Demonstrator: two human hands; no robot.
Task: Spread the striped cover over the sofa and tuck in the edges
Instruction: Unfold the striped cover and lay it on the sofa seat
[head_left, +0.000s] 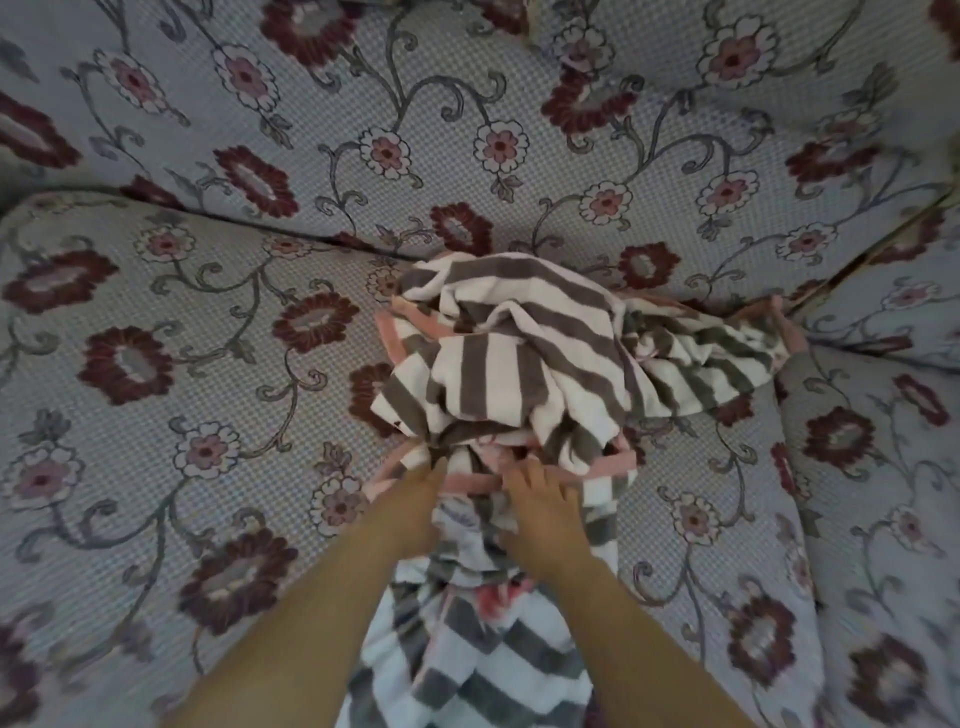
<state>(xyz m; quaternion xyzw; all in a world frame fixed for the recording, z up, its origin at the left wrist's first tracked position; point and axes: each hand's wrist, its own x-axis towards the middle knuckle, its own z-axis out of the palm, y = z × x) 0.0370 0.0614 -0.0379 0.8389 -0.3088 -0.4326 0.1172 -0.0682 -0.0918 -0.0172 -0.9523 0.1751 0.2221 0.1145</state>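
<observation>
1. Striped cover (524, 358): grey-and-white, pink-edged, bunched in a heap on the floral sofa (156, 364) seat, near the backrest crease; a tail hangs toward me.
2. Risk, as I judge it: pulling from the tangled middle could drag the whole heap sideways instead of opening it; the pink edge (467, 483) may twist.
3. Left hand (415, 499): fingers buried in the folds near the pink edge; I cannot tell their spread.
4. Right hand (540, 504): fingers curled down onto the pink edge, apparently gripping it.
</observation>
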